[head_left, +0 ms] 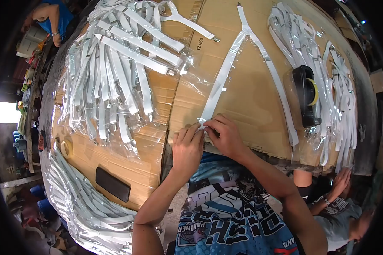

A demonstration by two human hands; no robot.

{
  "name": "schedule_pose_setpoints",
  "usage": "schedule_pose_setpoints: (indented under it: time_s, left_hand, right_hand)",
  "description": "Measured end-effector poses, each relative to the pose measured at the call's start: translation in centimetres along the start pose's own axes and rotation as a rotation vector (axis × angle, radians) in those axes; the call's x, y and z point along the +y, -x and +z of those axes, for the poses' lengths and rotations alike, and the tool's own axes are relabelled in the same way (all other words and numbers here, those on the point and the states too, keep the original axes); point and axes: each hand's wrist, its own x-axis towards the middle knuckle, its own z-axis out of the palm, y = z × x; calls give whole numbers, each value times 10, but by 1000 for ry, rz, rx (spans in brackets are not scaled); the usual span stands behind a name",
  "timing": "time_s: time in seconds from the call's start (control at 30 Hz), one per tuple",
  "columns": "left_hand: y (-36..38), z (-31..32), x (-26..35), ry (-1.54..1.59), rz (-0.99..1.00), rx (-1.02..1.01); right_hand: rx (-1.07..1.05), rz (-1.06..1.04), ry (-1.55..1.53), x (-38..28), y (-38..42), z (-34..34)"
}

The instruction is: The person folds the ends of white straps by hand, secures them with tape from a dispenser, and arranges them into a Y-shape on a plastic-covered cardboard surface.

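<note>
A white Y-shaped pair of suspenders (222, 80) lies spread on the cardboard, with one end pointing away from me and two straps running toward me. My left hand (187, 146) and my right hand (226, 135) meet at the near end of its left strap, fingers pinched together on it. Clear plastic glints along that strap; the strap's tip and any clip there are hidden by my fingers. The right strap (278, 87) lies loose and ends in a small metal clip near the table edge.
Plastic-wrapped suspenders pile up at the left (110, 80), lower left (81, 199) and right (332, 89). A black tape dispenser (304, 95) stands at right. A tape roll (67, 149) and black phone (112, 184) lie at left. Other people are at far left and lower right.
</note>
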Motion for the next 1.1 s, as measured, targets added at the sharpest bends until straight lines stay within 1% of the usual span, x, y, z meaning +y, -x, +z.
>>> schedule_pose_setpoints:
  time_s: [0.03,0.13,0.23,0.33,0.43,0.53,0.6,0.7,0.8,0.9,1.0,1.1]
  left_hand:
    - [0,0,0,-7,12,16]
    - [-3,1,-1,-27,38,48]
    - [-2,0,1,-40,39,33]
    - [-3,-3,3,-41,40,21]
    - [-2,-2,0,-39,50,21]
    - [0,-3,-1,-43,57,16]
    - [1,-6,0,-41,49,-7]
    - [4,-3,-2,-52,60,15]
    - [6,0,-3,-33,51,16]
    - [8,3,-6,-70,88,38]
    - [9,3,-4,-88,61,17]
    - [10,2,-5,-84,47,20]
  right_hand:
    - [-4,-3,4,0,0,-2]
    - [-4,274,-281,-1,5,-12]
    - [127,275,-203,7,14,-34]
    - [188,312,-73,15,26,-63]
    - [238,279,-22,31,39,-78]
    - [264,239,47,43,51,-70]
    - [246,123,149,53,54,-63]
    - [281,193,44,46,50,-63]
    - [300,139,84,40,49,-66]
    - [320,121,80,39,47,-65]
    - [305,142,34,36,48,-65]
    - [334,89,93,39,47,-63]
